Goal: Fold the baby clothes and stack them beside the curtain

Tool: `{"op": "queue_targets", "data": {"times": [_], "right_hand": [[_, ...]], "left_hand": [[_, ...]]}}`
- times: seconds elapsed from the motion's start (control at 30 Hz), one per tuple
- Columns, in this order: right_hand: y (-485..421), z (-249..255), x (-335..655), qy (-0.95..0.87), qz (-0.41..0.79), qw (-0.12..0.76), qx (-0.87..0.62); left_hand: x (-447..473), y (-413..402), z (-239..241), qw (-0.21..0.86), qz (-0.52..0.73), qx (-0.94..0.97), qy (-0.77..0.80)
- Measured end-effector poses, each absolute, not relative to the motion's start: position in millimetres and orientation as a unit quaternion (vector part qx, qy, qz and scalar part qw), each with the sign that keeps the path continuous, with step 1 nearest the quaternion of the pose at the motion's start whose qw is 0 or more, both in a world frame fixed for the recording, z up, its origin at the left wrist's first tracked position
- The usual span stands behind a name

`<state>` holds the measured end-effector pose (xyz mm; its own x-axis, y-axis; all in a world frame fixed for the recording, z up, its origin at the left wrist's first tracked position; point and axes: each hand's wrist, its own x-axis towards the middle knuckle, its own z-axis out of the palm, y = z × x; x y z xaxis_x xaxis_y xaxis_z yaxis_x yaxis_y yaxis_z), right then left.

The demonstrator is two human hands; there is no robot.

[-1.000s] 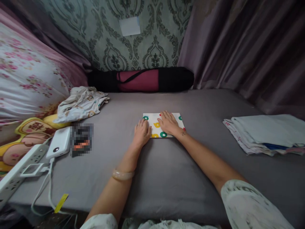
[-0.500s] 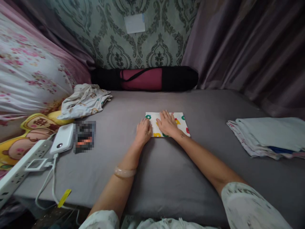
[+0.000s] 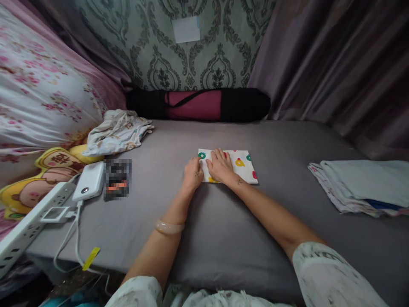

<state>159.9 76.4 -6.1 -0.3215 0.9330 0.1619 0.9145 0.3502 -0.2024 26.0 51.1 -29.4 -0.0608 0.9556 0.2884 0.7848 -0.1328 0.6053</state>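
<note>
A white folded cloth (image 3: 245, 170) printed with green, yellow and red shapes lies flat on the grey bed sheet (image 3: 223, 238). At its left edge, my left hand (image 3: 193, 174) has its fingers curled against the cloth, seemingly gripping that edge; the fingertips are partly hidden. My right hand (image 3: 221, 166) rests palm down on the cloth's left half, fingers stretched out. It covers part of the print. A pale bangle (image 3: 169, 227) circles the left forearm.
On the right lies a stack of folded cloths (image 3: 364, 181). To the left are a crumpled cloth (image 3: 118, 130), a white power bank (image 3: 89, 181), a power strip (image 3: 35, 213) with cables, and a yellow cushion (image 3: 51, 183). A black and maroon long bag (image 3: 198, 105) lies along the wall.
My right hand has slid left across the cloth towards my left hand, uncovering more of the print on the right. My left hand stays at the left edge. The view has shifted slightly.
</note>
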Motion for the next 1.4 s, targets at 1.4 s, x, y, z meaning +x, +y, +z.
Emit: {"op": "queue_targets", "data": {"times": [1.4], "right_hand": [[47, 7, 141, -0.840, 0.111, 0.104, -0.521]], "left_hand": [[28, 43, -4, 0.139, 0.428, 0.577, 0.681]]}}
